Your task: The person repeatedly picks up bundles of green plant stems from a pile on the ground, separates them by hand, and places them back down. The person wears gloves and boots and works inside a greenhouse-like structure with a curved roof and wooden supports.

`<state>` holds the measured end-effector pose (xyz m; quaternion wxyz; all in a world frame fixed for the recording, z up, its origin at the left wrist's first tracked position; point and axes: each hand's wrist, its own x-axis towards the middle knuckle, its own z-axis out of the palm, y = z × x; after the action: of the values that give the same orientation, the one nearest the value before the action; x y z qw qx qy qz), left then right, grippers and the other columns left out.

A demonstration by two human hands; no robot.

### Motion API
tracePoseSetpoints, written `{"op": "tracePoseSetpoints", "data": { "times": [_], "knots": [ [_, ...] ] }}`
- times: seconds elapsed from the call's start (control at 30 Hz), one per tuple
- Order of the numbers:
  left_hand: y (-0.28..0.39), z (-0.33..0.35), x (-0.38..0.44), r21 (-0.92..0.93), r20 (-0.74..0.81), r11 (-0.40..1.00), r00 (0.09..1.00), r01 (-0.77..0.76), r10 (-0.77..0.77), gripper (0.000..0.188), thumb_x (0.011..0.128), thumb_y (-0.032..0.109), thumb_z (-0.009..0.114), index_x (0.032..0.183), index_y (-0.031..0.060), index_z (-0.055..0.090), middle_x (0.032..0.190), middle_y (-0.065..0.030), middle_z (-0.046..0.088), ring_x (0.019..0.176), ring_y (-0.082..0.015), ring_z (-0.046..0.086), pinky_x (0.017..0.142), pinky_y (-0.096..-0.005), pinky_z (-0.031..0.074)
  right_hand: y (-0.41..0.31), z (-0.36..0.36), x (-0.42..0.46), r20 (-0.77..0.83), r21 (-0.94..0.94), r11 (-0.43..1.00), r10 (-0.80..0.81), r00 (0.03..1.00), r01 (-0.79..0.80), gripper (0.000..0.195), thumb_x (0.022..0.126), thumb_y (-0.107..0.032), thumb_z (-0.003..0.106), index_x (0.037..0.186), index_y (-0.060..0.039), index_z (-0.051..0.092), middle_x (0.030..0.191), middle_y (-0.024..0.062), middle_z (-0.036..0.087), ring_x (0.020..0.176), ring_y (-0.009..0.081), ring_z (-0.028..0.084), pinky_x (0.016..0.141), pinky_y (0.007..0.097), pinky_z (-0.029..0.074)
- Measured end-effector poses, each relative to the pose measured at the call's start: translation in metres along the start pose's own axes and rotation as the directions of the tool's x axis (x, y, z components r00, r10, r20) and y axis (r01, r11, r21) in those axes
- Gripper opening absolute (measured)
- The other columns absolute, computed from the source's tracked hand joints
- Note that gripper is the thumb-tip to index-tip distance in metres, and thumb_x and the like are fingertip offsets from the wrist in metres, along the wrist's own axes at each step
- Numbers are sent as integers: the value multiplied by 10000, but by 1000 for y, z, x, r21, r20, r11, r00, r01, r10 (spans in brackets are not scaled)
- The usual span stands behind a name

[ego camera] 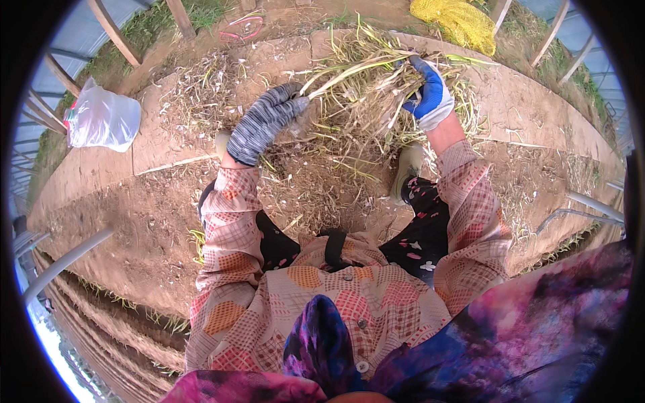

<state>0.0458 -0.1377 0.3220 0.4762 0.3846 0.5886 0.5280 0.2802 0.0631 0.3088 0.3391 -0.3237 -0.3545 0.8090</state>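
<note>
My left hand (269,121), in a grey knit glove, grips the pale end of a long green-and-white plant stalk (347,73). The stalk stretches to the right towards my right hand (431,93), which wears a white glove with a blue-coated palm. Its fingers curl around a bunch of dry, straw-coloured stalks and leaves (395,83), hiding part of it. Below both hands spreads a loose heap of green and withered leaves (347,126). The tips of the left fingers cover the very end of the stalk.
A clear plastic bag (103,118) stands on a board (156,118) at the left. Yellow netting (458,22) lies at the far right, a pink cord loop (242,27) at the back. Dry scraps (196,95) litter the boards. My boot (408,166) is beside the heap.
</note>
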Motion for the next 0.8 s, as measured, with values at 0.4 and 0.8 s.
{"op": "tracePoseSetpoints", "data": {
  "times": [0.4, 0.8],
  "knots": [
    [20, -42, -14, -780, -87, 605, 984, -163, 153, 238, 902, 162, 501, 1086, 12, 517, 753, -59, 551, 667, -184, 506, 681, -339, 416, 97, 31, 36, -453, -811, 232, 333, 827, -537, 674, 773, -246, 692, 1331, -19, 391, 854, 130, 599, 502, 135, 494, 378, 279, 420],
    [27, -39, -32, -736, -248, 657, 968, -160, -42, 298, 916, 172, 480, 1146, -16, 453, 723, -44, 508, 640, -161, 503, 631, -309, 419, 201, -109, 147, -402, -912, 165, -181, 898, -375, 680, 701, -423, 713, 1282, -151, 487, 1171, 126, 597, 1076, 279, 569, 913, 404, 445]
  ]
}}
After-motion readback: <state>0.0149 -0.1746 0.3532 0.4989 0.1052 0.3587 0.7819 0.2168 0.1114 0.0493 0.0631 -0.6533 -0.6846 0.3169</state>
